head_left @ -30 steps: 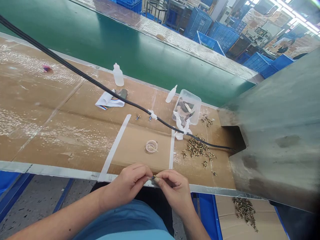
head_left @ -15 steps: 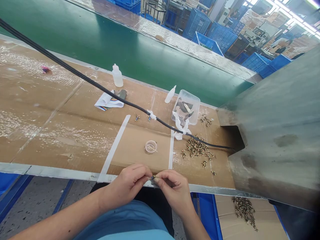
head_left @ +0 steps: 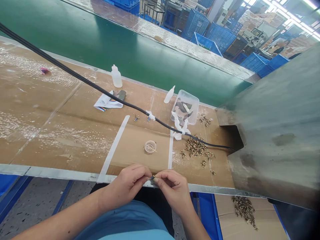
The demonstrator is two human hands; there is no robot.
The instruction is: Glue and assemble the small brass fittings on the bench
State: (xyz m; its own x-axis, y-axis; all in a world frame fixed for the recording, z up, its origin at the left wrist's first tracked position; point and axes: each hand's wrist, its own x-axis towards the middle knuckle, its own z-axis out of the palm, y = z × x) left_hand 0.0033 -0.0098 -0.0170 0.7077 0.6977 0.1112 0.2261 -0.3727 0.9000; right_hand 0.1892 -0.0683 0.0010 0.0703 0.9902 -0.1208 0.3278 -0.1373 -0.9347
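Observation:
Over the front edge of the bench, my left hand (head_left: pixel 132 181) and my right hand (head_left: pixel 174 188) meet with fingertips almost touching. Between them is a tiny gold-and-blue part (head_left: pixel 153 177), pinched from both sides; fingers cover most of it, so its kind is unclear. A bit of something grey shows just below the fingertips. Beyond my hands sits a small round clear dish (head_left: pixel 150 147) with a thin stick lying across it. To the right is a pile of small brass-coloured parts (head_left: pixel 195 146), with a few scattered around it.
A black cable (head_left: pixel 100 87) crosses above the bench. Behind it stand two white squeeze bottles (head_left: pixel 116 76), a clear plastic box (head_left: pixel 194 115) with grey cloth, and a folded paper (head_left: pixel 107 103). A metal panel (head_left: pixel 275 133) rises on the right; a green conveyor belt (head_left: pixel 150 55) runs behind.
The view has shifted very slightly. Both hands stay in the same pinch on the small part, with barely any visible movement.

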